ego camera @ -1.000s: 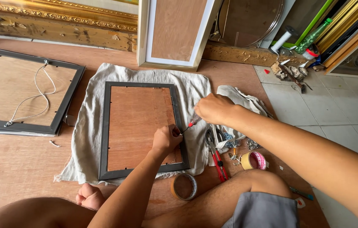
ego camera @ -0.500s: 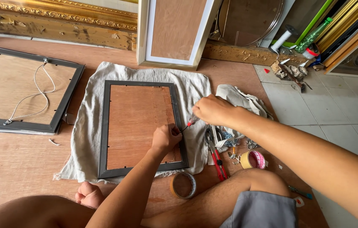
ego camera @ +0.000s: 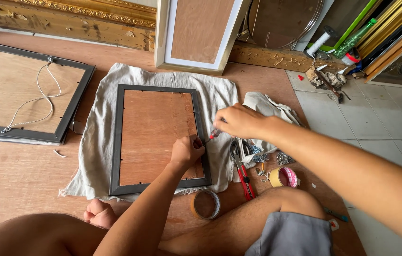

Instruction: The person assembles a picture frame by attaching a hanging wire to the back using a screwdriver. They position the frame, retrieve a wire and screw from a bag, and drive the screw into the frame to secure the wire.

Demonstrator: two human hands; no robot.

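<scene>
A dark picture frame (ego camera: pixel 117 142) lies face down on a grey cloth (ego camera: pixel 97 123), its brown backing board up. My left hand (ego camera: pixel 187 150) is closed over the frame's right rail, pinching something small that I cannot make out. My right hand (ego camera: pixel 240 121) grips a small screwdriver (ego camera: pixel 212 135) with a red handle. Its tip points down at the right rail, just beside my left fingers.
A second, larger frame (ego camera: pixel 25 92) with a hanging cord lies at the left. A white-edged frame (ego camera: pixel 200 35) and a gilt frame (ego camera: pixel 63 14) lean at the back. Tape rolls (ego camera: pixel 205 204), red pliers (ego camera: pixel 243 173), loose metal fittings and my bare legs crowd the near floor.
My right hand has moved slightly left and down, bringing the screwdriver tip closer to my left hand on the frame's right rail. The left hand stays put.
</scene>
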